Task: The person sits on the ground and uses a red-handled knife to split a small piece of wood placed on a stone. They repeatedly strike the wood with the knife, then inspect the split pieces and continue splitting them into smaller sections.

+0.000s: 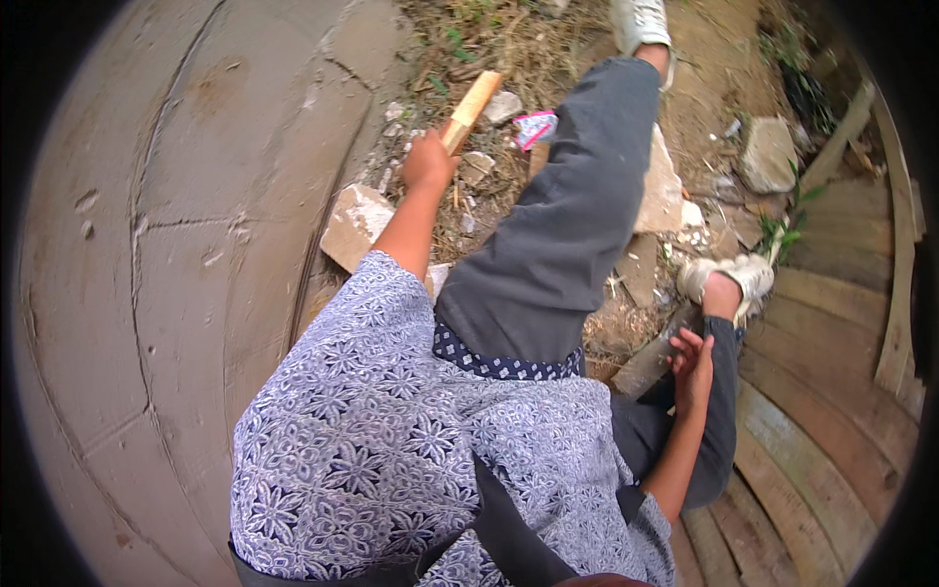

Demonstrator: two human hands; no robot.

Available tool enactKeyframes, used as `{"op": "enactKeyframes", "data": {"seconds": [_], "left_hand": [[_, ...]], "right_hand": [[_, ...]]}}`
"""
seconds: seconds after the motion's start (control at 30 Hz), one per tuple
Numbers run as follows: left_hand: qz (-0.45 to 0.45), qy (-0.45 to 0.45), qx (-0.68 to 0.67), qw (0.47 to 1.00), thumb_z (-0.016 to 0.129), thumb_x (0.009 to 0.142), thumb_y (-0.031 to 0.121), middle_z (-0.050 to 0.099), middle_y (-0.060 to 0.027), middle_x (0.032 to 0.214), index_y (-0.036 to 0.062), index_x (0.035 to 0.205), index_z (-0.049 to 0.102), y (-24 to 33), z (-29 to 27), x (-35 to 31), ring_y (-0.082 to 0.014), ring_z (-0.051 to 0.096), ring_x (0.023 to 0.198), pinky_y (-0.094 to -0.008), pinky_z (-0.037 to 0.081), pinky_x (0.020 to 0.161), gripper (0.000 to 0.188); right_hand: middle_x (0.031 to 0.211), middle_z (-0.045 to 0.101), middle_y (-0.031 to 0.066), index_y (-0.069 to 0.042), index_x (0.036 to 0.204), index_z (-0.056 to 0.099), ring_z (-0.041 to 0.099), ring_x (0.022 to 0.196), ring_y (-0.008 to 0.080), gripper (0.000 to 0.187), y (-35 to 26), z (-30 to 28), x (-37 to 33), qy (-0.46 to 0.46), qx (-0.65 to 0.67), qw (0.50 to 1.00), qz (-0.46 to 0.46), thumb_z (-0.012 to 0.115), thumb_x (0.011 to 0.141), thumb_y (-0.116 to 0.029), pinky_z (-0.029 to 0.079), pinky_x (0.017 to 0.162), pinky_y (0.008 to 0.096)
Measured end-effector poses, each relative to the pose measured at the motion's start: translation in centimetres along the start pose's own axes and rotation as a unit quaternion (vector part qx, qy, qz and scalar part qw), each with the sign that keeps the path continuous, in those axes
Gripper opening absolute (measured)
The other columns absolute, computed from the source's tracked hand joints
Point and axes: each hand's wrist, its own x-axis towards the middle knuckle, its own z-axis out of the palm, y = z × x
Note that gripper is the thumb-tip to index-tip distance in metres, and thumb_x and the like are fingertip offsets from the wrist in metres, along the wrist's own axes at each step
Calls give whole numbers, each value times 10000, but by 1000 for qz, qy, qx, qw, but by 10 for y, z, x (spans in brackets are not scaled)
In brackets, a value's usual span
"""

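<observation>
My left hand (428,162) is closed around the near end of a short, pale piece of wood (475,101). The wood points up and to the right over the littered ground. Beside my right shin, my right hand (693,370) has its fingers apart and slightly bent, with nothing in it. A stone slab (354,227) lies below my left forearm. Just right of the wood are a small whitish stone (503,107) and a pink-edged wrapper (535,128).
A cracked grey concrete surface (186,293) fills the left side. Broken slabs, including one by my knee (659,186) and a pale block (770,155), lie on the dirt. A wooden plank structure (831,293) borders the right. My legs, in dark trousers (548,245), stretch across the middle.
</observation>
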Motion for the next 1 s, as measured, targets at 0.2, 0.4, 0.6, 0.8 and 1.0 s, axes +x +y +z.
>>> {"op": "enactKeyframes", "data": {"seconds": [0.2,0.4,0.6,0.8,1.0], "left_hand": [[10,-12,9,1000,877,716,340,728,-159,1132,138,1211,645,-9,12,19,-367,696,1059,-490,561,890,582],[6,7,-416,909,922,726,301,722,-115,957,7,1094,659,-95,-30,49,-227,703,813,-384,566,756,540],[160,-81,-502,846,811,849,228,684,-57,877,-7,1142,621,3,-216,-82,-190,682,792,-319,546,732,420],[288,-409,-388,774,913,699,139,634,-72,1136,12,1335,501,113,-187,-190,-178,643,1000,-341,546,881,769],[392,-564,-307,659,902,714,160,667,-93,1240,-5,1398,542,157,-118,-236,-162,643,1087,-326,488,994,791]], "right_hand": [[1021,716,77,-3,1243,652,476,642,83,672,-1,10,2,-15,-56,998,8,409,1056,-601,470,707,267],[1032,710,57,-10,1251,649,473,657,73,613,-14,16,6,-38,-61,997,-22,403,1077,-544,466,741,255],[1129,684,79,5,1303,621,572,930,116,642,-46,35,-25,-89,-23,980,-174,456,1055,-564,491,903,309],[1315,633,111,-8,1437,499,566,1271,203,630,-76,119,-72,-198,67,927,-311,599,1015,-465,437,1077,356],[1184,669,160,2,1356,490,660,1114,228,480,-28,118,-95,-88,258,933,-234,665,1011,-283,534,972,387]]}}
